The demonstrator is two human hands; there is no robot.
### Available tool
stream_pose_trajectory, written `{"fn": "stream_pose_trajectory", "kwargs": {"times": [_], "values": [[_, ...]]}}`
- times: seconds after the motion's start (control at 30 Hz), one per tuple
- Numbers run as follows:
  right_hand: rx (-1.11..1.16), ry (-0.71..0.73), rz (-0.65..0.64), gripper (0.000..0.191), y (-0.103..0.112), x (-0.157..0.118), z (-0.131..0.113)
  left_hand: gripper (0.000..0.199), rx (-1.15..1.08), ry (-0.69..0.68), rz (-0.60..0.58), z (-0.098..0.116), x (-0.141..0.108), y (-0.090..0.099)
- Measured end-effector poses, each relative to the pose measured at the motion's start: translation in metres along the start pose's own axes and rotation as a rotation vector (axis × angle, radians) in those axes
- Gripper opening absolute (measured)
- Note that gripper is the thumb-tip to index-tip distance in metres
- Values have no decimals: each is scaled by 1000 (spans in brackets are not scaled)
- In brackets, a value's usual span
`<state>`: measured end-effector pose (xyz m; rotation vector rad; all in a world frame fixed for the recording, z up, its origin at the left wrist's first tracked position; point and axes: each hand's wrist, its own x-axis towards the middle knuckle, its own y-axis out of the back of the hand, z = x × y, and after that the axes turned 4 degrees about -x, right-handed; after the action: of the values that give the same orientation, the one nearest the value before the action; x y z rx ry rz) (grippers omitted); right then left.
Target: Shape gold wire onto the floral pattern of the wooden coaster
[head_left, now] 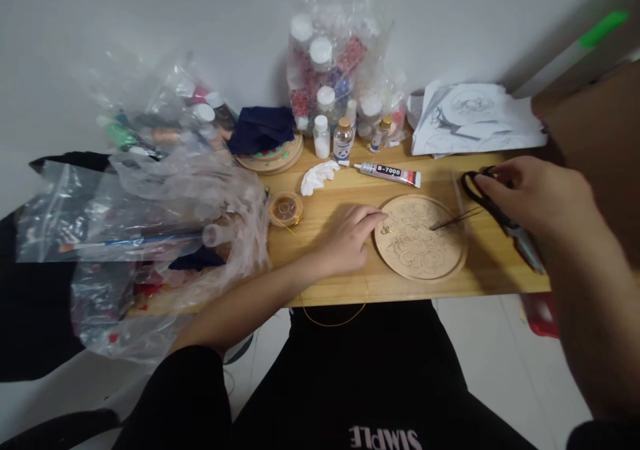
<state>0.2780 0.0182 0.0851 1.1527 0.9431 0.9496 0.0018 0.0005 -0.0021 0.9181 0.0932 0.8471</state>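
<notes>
A round wooden disc (421, 253) with line patterns of flowers lies near the table's front edge. At its left rim is my left hand (353, 237), fingers curled and closed at the tips, seemingly on a thin gold wire (334, 325) that loops down over the table edge. A small twist of gold wire (386, 230) shows on the disc beside the fingertips. My right hand (537, 187) grips black-handled scissors (520, 237) at the handles, blades pointing towards me. Dark slim tweezers (457, 219) reach over the disc; their far end is hidden near that hand.
Left of the disc sits a spool of gold wire (286, 209). Behind are a B-7000 glue tube (390, 173), crumpled tissue (320, 178), small bottles (343, 142) and bagged jars (325, 57). Plastic bags (190, 190) crowd the left; printed sheets (470, 120) stand back right.
</notes>
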Motion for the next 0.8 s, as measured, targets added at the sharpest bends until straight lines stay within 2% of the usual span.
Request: {"fn": "stream_pose_trajectory", "kwargs": {"times": [0.07, 0.13, 0.2, 0.27, 0.3, 0.33, 0.37, 0.43, 0.53, 0.6, 0.7, 0.8], "values": [[161, -34, -46, 43, 10, -11, 1, 58, 25, 17, 10, -2, 0, -1], [275, 33, -54, 37, 19, -24, 1, 60, 56, 32, 16, -3, 0, 2], [390, 237, -77, 35, 24, -42, -4, 61, 105, 43, 19, -5, 4, 10], [470, 521, -276, 40, 22, -64, -21, 56, 169, 56, 22, -6, 10, 22], [446, 639, -389, 43, 18, -77, -34, 51, 205, 64, 24, -7, 15, 29], [366, 706, -450, 44, 13, -89, -50, 47, 240, 72, 26, -7, 20, 36], [257, 725, -427, 46, 8, -101, -67, 43, 275, 82, 31, -7, 25, 43], [189, 690, -380, 49, -3, -120, -101, 37, 335, 98, 39, -8, 36, 53], [129, 609, -308, 53, -16, -133, -138, 34, 383, 114, 33, -13, 47, 58], [112, 577, -250, 47, -25, -135, -150, 34, 382, 122, 32, -18, 51, 54], [97, 555, -182, 41, -38, -135, -153, 32, 334, 130, 74, -26, 53, 50], [85, 552, -149, 38, -48, -134, -153, 31, 238, 137, 195, -29, 58, 64]]}}
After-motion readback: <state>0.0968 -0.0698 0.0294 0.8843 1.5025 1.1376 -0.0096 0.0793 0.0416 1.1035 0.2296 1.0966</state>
